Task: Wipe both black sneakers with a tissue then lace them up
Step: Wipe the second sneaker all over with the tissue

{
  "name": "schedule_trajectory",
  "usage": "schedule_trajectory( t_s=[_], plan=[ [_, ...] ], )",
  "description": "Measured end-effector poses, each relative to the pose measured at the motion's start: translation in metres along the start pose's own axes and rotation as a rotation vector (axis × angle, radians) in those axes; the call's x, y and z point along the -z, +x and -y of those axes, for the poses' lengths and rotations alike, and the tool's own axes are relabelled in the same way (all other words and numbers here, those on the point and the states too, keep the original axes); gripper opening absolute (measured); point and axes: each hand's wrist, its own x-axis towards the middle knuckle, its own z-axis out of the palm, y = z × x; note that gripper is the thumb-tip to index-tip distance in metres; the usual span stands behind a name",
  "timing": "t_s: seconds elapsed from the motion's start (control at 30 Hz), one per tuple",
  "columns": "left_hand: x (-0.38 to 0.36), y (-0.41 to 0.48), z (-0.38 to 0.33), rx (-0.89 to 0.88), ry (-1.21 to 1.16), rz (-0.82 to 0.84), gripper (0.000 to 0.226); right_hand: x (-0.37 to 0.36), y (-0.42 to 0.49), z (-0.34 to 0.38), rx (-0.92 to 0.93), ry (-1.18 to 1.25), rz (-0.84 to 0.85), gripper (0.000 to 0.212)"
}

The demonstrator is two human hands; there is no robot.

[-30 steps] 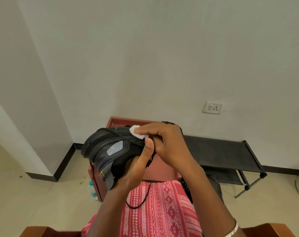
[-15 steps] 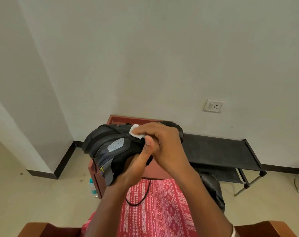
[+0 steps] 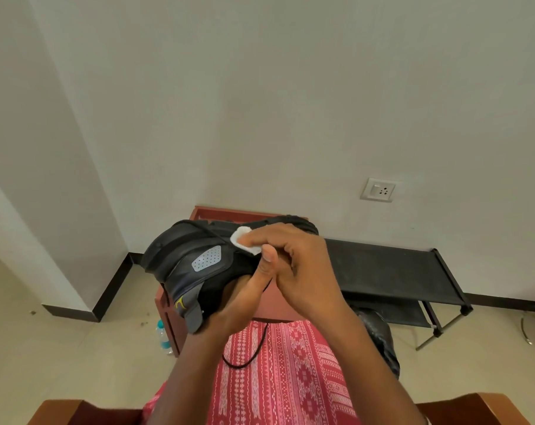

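A black sneaker [image 3: 192, 265] with a grey perforated patch is held up in front of me, sole side turned away. My left hand [image 3: 244, 299] grips it from below, thumb pointing up along its side. My right hand [image 3: 294, 265] pinches a small white tissue [image 3: 243, 240] and presses it on the sneaker's upper edge. A black lace [image 3: 254, 351] hangs from the shoe in a loop over my lap. The second black sneaker [image 3: 379, 338] lies on the floor to the right, partly hidden behind my right forearm.
A reddish wooden table [image 3: 275, 305] stands against the wall behind the shoe. A low black shoe rack [image 3: 392, 271] extends to its right. A plastic water bottle [image 3: 163, 335] sits on the floor by the table. Wooden chair arms [image 3: 487, 409] frame my red patterned lap.
My right hand and the tissue have shifted slightly along the sneaker's upper edge. The sneaker stays held in much the same place.
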Motion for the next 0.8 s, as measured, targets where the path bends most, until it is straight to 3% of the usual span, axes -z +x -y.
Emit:
schedule_trajectory(
  t_s=[0.2,0.47,0.57,0.7,0.8],
  plan=[
    [0.004,-0.005,-0.008,-0.088,0.073,-0.087,0.085,0.002,-0.002,-0.046,-0.111,-0.351,-0.175,0.032],
    [0.003,-0.003,0.000,-0.022,0.010,-0.006,0.116,-0.015,-0.016,-0.005,0.078,-0.084,-0.071,0.026],
    [0.004,-0.003,0.002,-0.039,0.026,-0.013,0.108,-0.011,-0.014,-0.019,0.076,-0.164,-0.072,0.032],
    [0.003,-0.003,-0.001,-0.069,0.002,-0.057,0.086,0.002,-0.013,-0.047,-0.058,-0.377,-0.177,0.035],
    [0.002,-0.002,0.001,-0.054,-0.025,-0.037,0.090,0.000,-0.013,-0.038,-0.104,-0.418,-0.168,0.027]
  ],
)
